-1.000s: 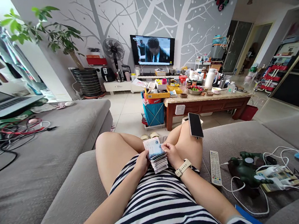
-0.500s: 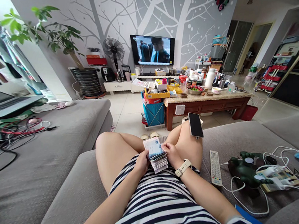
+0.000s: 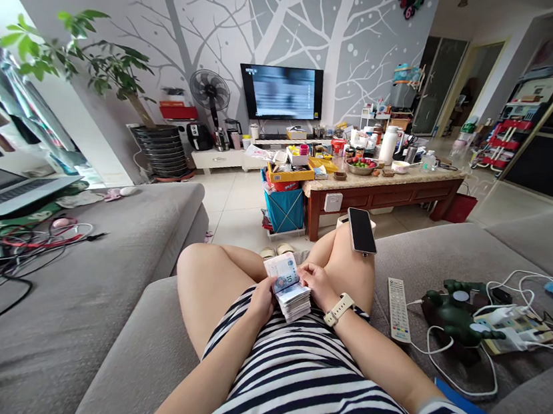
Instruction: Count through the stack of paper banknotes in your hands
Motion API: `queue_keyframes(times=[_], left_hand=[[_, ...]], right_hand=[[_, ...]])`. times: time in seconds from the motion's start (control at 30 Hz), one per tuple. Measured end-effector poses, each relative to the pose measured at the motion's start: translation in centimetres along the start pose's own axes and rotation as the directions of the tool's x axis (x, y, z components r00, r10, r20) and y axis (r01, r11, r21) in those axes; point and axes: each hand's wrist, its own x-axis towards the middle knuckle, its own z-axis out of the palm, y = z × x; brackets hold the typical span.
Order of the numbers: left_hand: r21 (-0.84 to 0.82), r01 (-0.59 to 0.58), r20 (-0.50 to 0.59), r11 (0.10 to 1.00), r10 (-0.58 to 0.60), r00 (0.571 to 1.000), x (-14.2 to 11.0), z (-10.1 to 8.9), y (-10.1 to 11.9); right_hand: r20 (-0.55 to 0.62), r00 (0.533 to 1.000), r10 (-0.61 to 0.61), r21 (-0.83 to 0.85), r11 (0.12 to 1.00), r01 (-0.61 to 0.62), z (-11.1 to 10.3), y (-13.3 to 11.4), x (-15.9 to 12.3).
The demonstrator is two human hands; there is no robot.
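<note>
A thick stack of banknotes [image 3: 293, 305] rests in my lap, bent so that its upper part stands up towards the knees. The uppermost note [image 3: 285, 270] is pale pink and blue and bears a printed "10". My left hand [image 3: 262, 299] is closed around the stack's left side. On the other side, my right hand [image 3: 316, 282] pinches at the right edge of the notes; its fingertips are partly hidden. A beige watch [image 3: 339, 310] is on my right wrist. A black phone [image 3: 361, 231] lies on my right thigh.
Right of my leg, a remote control [image 3: 399, 311] lies on the grey sofa [image 3: 155, 333], beside a dark green device [image 3: 459, 317] and white cables. Cables and a laptop [image 3: 10, 198] occupy the left side. Ahead stands a cluttered coffee table [image 3: 383, 193].
The upper note's face now shows its "10", and the lower part of the stack has a note flat over it where fanned edges showed before. Both hands stay nearly in place.
</note>
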Motion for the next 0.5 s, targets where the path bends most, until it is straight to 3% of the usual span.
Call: queue_keyframes(times=[0.17, 0.33, 0.5], left_hand=[[0.09, -0.024, 0.043, 0.996, 0.02, 0.999, -0.23, -0.29, 0.13], [0.107, -0.036, 0.091, 0.994, 0.026, 0.996, 0.07, -0.72, -0.15], [0.061, -0.028, 0.007, 0.998, 0.028, 1.0, 0.36, -0.47, -0.27]], right_hand=[[-0.083, 0.997, 0.004, 0.035, 0.999, -0.001, 0.06, 0.06, 0.29], [-0.089, 0.996, -0.013, -0.064, 0.998, 0.008, -0.14, 0.61, 0.48], [-0.082, 0.996, -0.033, -0.073, 0.997, 0.027, -0.17, 0.61, 0.31]])
